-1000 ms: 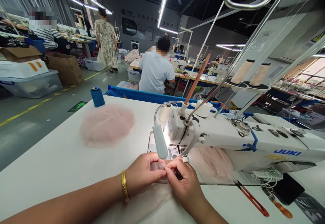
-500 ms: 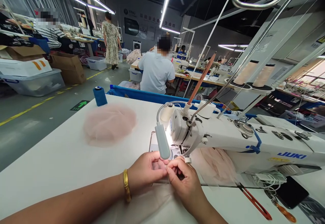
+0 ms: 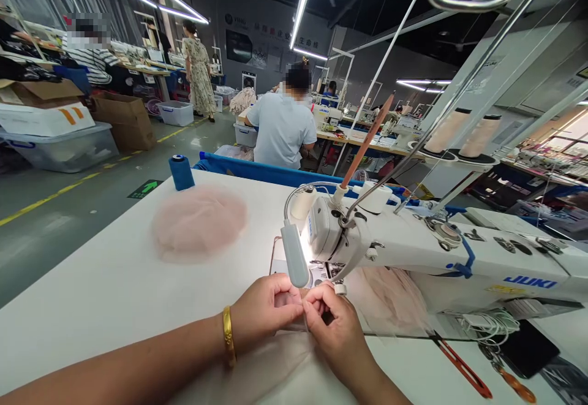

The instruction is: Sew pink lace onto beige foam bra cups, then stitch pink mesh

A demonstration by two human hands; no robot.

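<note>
Both hands meet just in front of the needle area of a white sewing machine (image 3: 390, 239). My left hand (image 3: 264, 307), with a gold bracelet at its wrist, is closed, thumb against fingers, on the edge of sheer pale tulle fabric (image 3: 275, 362). Close against it, my right hand (image 3: 335, 328) pinches the same tulle between thumb and forefinger. The fabric hangs from the fingertips toward me over the table's front. A grey lamp (image 3: 295, 255) on a bendable neck glows above the fingers and hides part of the presser foot. More pink tulle (image 3: 392, 298) lies bunched beneath the machine's arm.
A round pile of pink tulle (image 3: 199, 221) and a blue thread cone (image 3: 181, 172) lie on the white table (image 3: 114, 282). Red-handled tweezers (image 3: 463, 365) and a black phone (image 3: 528, 347) are at right. Several people work beyond; one person (image 3: 282, 126) sits just ahead.
My hands stay almost in place, fingertips still pinching the tulle. In the background, the standing person in the patterned dress has shifted and turned slightly.
</note>
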